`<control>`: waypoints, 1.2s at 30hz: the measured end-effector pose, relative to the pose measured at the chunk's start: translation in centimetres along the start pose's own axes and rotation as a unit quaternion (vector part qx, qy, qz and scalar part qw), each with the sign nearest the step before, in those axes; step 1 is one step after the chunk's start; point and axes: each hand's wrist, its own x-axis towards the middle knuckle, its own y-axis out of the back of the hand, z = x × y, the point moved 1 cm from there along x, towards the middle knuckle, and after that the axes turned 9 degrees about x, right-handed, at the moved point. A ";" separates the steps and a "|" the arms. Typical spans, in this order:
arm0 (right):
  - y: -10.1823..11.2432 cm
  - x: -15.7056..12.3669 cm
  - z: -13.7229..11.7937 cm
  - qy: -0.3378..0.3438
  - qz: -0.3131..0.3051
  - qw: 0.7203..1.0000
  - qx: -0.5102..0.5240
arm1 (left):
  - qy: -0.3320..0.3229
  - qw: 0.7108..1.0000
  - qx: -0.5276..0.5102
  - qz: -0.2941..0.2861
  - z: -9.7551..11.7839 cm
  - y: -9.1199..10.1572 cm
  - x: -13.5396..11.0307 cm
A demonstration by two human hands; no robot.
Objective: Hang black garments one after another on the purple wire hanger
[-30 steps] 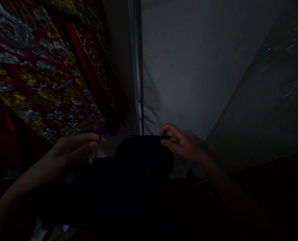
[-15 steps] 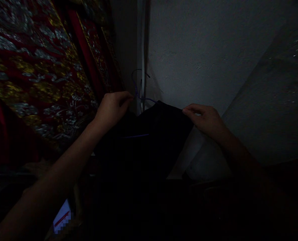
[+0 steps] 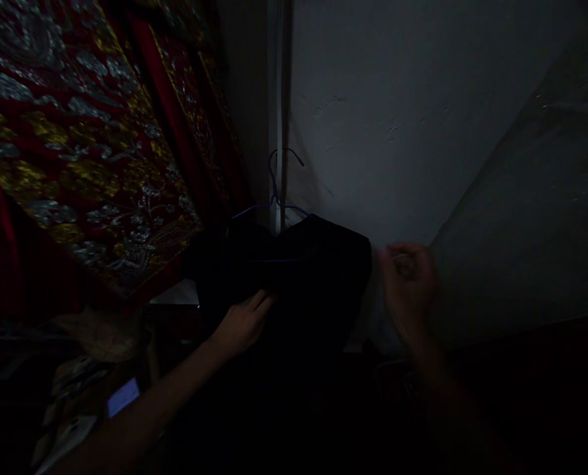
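Note:
A black garment [image 3: 304, 277] hangs on a thin purple wire hanger [image 3: 274, 198], whose hook sits by a pale vertical strip [image 3: 278, 99] in the wall corner. My left hand [image 3: 242, 323] lies flat against the garment's front near its left side, fingers stretched out. My right hand [image 3: 409, 284] hovers just right of the garment's edge; it is blurred and its fingers look loosely curled with nothing seen in them. The scene is very dark.
Red cloth with gold and silver embroidery [image 3: 76, 145] hangs at the left. A grey wall [image 3: 397, 99] fills the middle, and a sheer glittery fabric [image 3: 536, 198] slopes at the right. Pale objects and a small lit screen [image 3: 123, 396] lie at the lower left.
The hanger now hangs by itself in the corner. My left hand let go of the hook and dropped to the garment's front. My right hand released the shoulder and moved off to the right.

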 end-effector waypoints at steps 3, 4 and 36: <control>-3.5 -6.1 0.8 -0.104 -0.223 0.967 0.060 | 0.094 0.993 -0.044 -0.052 0.4 -2.4 0.0; -4.7 -8.3 1.2 -0.149 -0.318 0.934 0.067 | 0.101 0.992 -0.058 -0.043 0.8 -2.8 0.0; -3.2 -19.2 -1.7 -0.349 -0.314 0.870 0.149 | 0.285 0.836 -0.373 0.284 12.0 -5.6 -5.0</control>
